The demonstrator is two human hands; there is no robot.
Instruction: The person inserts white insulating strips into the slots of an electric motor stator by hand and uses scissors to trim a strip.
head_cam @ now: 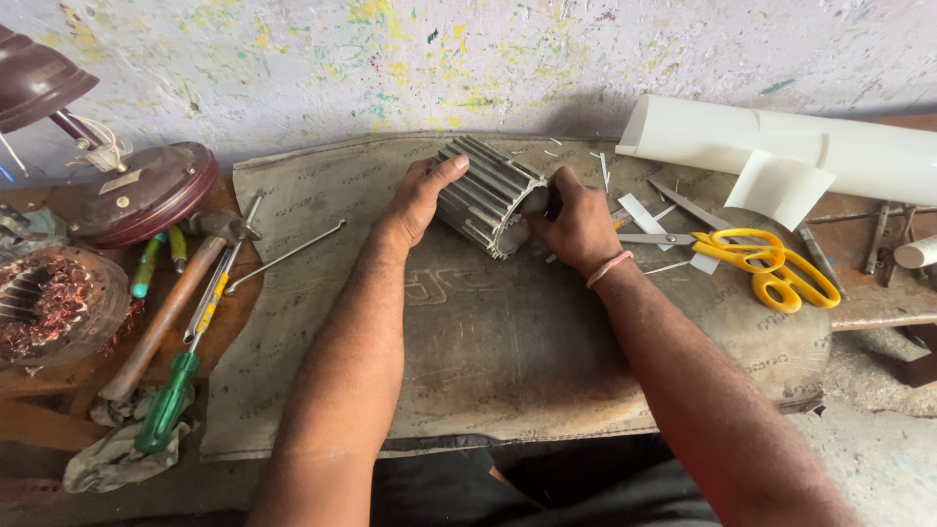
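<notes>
A ribbed grey metal cylinder (485,195), a motor stator core, lies on its side on a worn mat (508,342). My left hand (420,195) grips its left side, thumb over the top. At the open right end, my right hand (576,224) has its fingers closed at the rim; what they pinch is hidden. A pink band circles that wrist.
Yellow-handled scissors (752,259) and white paper strips (639,210) lie right of the core, with a roll of white sheet (781,146) behind. On the left are a hammer (176,303), a green screwdriver (176,390), a metal rod (288,256), a copper-wound stator (54,303) and a dark red cover (146,190).
</notes>
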